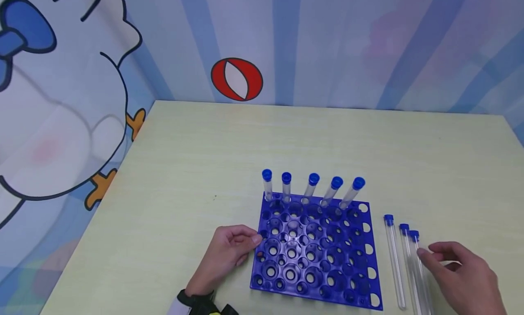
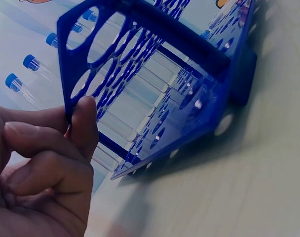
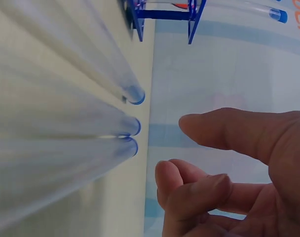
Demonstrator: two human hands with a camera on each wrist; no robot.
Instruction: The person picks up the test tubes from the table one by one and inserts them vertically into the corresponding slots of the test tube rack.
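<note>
My left hand point(image 1: 227, 249) pinches the left edge of a blue test tube rack point(image 1: 315, 297) between thumb and index finger, as the left wrist view shows at the rack's top plate point(image 2: 66, 64). Several clear test tubes with blue caps point(image 1: 314, 179) stand in the rack's back row, some of them leaning. To the right of the rack, three capped test tubes point(image 1: 395, 265) lie side by side on the table. Over the rightmost ones hovers my right hand point(image 1: 466, 274), thumb and fingers apart. In the right wrist view nothing sits between its fingertips.
A pale wood-patterned table point(image 1: 204, 147) carries the rack and tubes. Behind it rises a blue striped backdrop point(image 1: 327, 47) with a printed red and white ball. A large cartoon figure point(image 1: 53, 124) is printed at the left. My left wrist wears a dark strap point(image 1: 200, 301).
</note>
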